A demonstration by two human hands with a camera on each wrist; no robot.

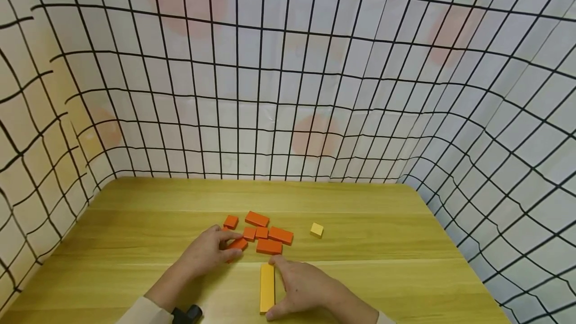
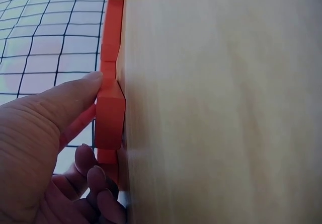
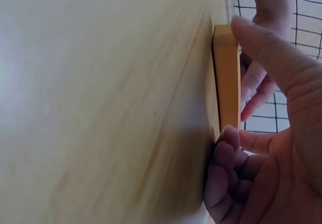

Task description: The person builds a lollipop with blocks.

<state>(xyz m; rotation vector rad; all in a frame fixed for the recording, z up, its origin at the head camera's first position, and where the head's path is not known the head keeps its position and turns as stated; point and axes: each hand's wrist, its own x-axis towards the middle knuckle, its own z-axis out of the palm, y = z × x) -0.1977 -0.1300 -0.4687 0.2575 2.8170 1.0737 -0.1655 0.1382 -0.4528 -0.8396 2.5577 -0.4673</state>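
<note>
My left hand (image 1: 204, 251) is at the left of a loose group of orange blocks, its thumb and index finger pinching one orange block (image 1: 239, 244). In the left wrist view the thumb lies along the top of this block (image 2: 109, 121), with the other fingers curled below. My right hand (image 1: 308, 284) spans a long yellow block (image 1: 267, 289) lying flat on the table, thumb at the near end and index finger at the far end. The right wrist view shows the thumb on one end of the yellow block (image 3: 229, 83) and the remaining fingers curled beside it.
Several other orange blocks lie close together, among them a far oblong (image 1: 257, 219), a small square (image 1: 231, 222) and a near oblong (image 1: 269, 246). A small yellow block (image 1: 317, 230) sits apart to the right. Black grid netting (image 1: 281, 70) encloses the wooden table (image 1: 382, 244).
</note>
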